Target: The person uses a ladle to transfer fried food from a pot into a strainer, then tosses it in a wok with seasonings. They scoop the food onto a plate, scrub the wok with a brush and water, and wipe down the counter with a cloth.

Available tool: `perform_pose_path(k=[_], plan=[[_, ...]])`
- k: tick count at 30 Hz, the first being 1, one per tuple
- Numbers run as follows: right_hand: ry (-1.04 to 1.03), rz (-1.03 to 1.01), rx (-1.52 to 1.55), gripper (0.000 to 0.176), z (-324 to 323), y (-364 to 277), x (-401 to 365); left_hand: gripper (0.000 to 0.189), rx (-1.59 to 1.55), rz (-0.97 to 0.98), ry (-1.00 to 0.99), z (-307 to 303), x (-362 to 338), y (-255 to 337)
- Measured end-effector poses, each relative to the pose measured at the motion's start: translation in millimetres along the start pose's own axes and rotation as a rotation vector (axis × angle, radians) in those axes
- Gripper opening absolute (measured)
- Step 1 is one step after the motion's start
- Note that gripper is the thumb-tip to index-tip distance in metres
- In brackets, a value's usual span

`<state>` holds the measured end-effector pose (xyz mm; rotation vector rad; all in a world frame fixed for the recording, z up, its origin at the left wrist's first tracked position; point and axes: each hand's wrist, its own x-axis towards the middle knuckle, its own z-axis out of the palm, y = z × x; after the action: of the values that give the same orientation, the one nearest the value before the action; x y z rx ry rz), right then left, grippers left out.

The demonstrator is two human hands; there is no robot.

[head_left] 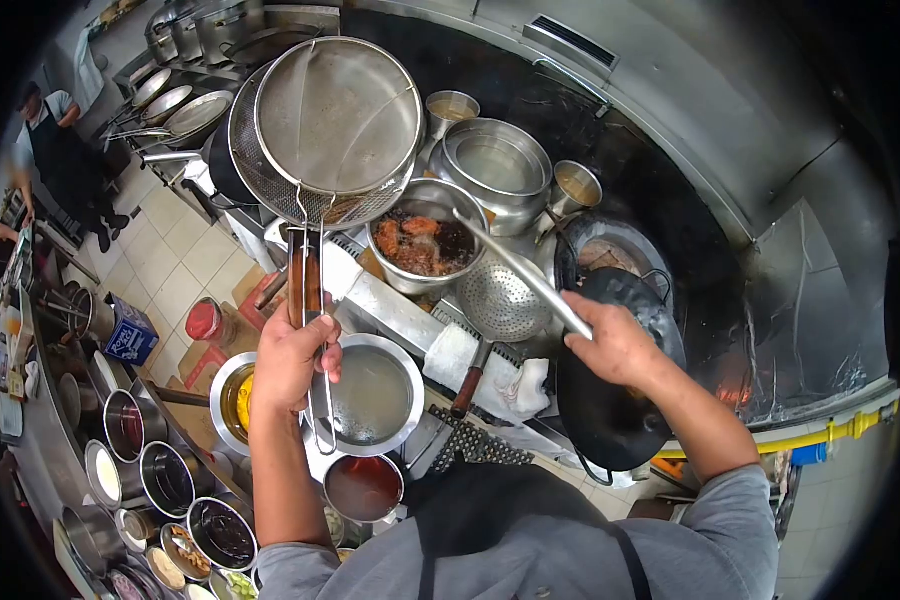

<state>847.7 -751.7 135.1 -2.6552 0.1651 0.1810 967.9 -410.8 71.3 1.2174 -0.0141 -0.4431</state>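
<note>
- far left, from where i stand: a second person [55, 150] in a dark apron, beside a counter
- lower left: several steel pots [155, 420], some holding dark or red sauce
- left hand [295, 362]: closed in a fist around the handles of a mesh strainer [340, 110] and a lower strainer [245, 150], the first overlapping the second
- below that hand: a wide bowl [417, 400] of cloudy liquid
- centre: a steel pot [405, 284] with reddish-brown pieces [420, 228] in dark liquid, just beside the strainers
- right of the pot: a perforated skimmer [505, 300], wooden handle near a white cloth [457, 352]
- right hand [615, 345]: gripping a metal rod [525, 268], which slants to the pot's right rim; contact cannot be confirmed
- below the right forearm: a black wok [605, 430]
</note>
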Motion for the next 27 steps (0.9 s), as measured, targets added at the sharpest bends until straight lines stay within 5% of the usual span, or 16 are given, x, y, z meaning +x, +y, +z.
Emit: perform_pose_path(k=[6,7,8,10,16,18,20,23,27], plan=[[-0.025,0.044,-0.176,0.053,1,2,61,0.025,0.008,0.008,0.004,1,8,-7],[0.055,-0.167,-0.203,0.047,12,29,74,0.024,0.013,0.011,0.009,2,8,-7],[0.057,-0.166,-0.202,0.047,4,19,77,0.024,0.014,0.011,0.007,1,7,-8],[-0.315,0.325,0.135,0.043,-17,-15,80,0.024,0.011,0.005,0.01,-2,5,-10],[-0.403,0.5,0.444,0.024,-36,-19,101,0.019,0.01,-0.002,0.061,-10,0,-14],[-0.507,0.805,0.838,0.015,-36,-10,107,0.019,0.003,0.002,0.052,-11,-1,-15],[-0.561,0.819,0.95,0.016,-32,-2,108,0.018,-0.005,0.006,0.047,-13,-2,-15],[-0.925,0.864,1.388,0.016,-19,14,106,0.019,0.005,0.018,0.047,-13,-5,-14],[-0.74,0.767,1.615,0.02,11,20,98,0.02,0.046,0.031,0.11,-12,-10,-14]])
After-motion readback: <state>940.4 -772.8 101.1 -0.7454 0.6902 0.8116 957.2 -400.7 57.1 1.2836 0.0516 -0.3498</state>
